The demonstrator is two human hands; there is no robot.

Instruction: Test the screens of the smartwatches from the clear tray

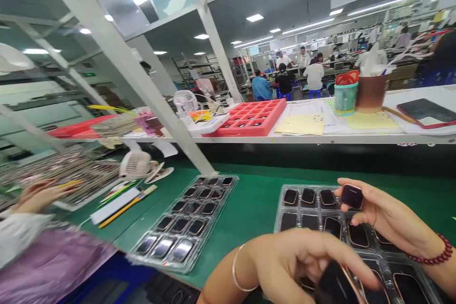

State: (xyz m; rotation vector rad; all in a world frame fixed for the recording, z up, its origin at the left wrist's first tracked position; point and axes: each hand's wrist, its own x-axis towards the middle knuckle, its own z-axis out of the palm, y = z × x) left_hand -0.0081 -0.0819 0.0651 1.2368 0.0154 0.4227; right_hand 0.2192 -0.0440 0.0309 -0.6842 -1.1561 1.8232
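My right hand (384, 209), with a dark red bead bracelet at the wrist, pinches a strapless smartwatch (352, 196) by its edges, dark screen toward me. It is above the far side of a clear plastic tray (280, 213) of similar watches. Closer to me, my left hand (295, 266), wearing a pale bangle, has its fingers curled round another smartwatch (337, 285) with a dark face and gold-toned edge. Motion blurs this hand a little, and it covers part of the tray. A second clear tray (228, 199) full of watches lies on the green bench to the left.
A shelf (249, 140) crosses behind the bench, carrying a red divided tray (263, 126), papers, cups (372, 92) and a tablet-like device (427, 111). A slanted post (171, 128) stands left. There, a co-worker's hand (39, 194) is near brushes (124, 206) and a small fan (135, 165).
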